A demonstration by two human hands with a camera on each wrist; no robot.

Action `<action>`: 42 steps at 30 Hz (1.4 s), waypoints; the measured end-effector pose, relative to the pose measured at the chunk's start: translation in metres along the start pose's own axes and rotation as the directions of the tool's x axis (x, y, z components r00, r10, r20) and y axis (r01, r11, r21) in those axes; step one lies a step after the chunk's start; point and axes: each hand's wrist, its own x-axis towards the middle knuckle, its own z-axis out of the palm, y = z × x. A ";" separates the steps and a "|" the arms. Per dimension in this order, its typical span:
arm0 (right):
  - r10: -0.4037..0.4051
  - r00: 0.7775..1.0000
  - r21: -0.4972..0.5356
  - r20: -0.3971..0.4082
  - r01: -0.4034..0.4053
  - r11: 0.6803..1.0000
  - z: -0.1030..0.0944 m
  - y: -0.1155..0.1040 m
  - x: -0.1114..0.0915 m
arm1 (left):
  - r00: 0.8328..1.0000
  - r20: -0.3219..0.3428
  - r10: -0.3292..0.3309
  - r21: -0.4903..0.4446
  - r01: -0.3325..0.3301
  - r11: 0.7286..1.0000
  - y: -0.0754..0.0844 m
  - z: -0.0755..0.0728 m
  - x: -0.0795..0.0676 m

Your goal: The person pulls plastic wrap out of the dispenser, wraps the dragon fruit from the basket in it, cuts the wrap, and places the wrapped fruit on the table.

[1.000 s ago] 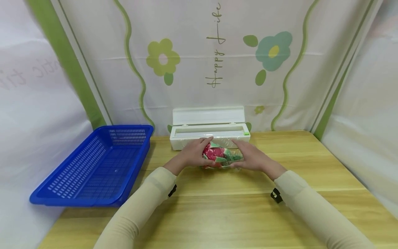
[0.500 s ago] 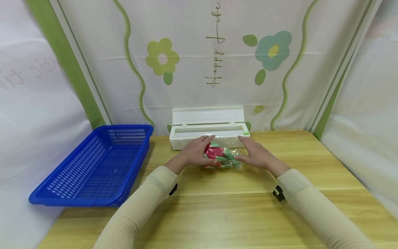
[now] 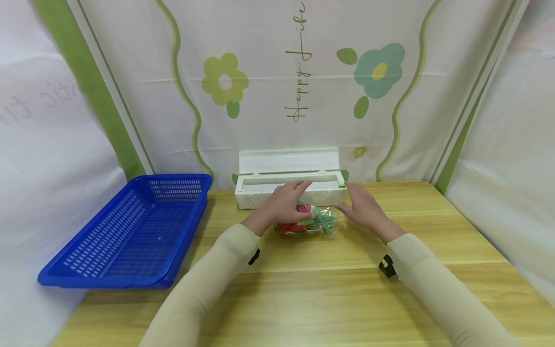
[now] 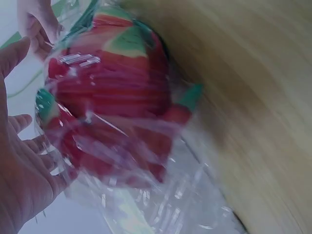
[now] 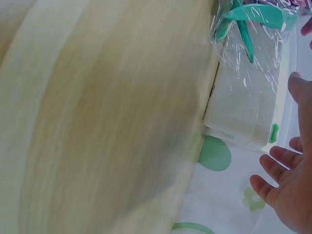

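A red fruit (image 3: pixel 294 227) with green tips, bundled in clear film (image 4: pixel 165 209), lies on the wooden surface (image 3: pixel 312 294) in front of a long white box (image 3: pixel 253 199) whose lid (image 3: pixel 288 162) stands raised. A person's left hand (image 3: pixel 283 205) arches over the bundle's left part, fingers relaxed and seemingly against the film, gripping nothing firmly. The right hand (image 3: pixel 366 208), fingers loose and holding nothing, hovers by the box's right end, its thumb near the green end of the fruit. At left, a blue basket (image 3: pixel 189 236) sits well apart from the bundle. The step in hand appears to be wrapping: the film covers the fruit, though loose, crinkled plastic juts out at both ends. The next move would seem to call for both hands gathering those slack edges and pressing them snugly against the fruit.
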 end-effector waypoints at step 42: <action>0.227 0.971 0.233 -0.071 -0.206 0.950 0.025 0.012 0.037 | 0.999 -0.016 -0.029 0.233 0.032 0.972 0.046 0.021 0.071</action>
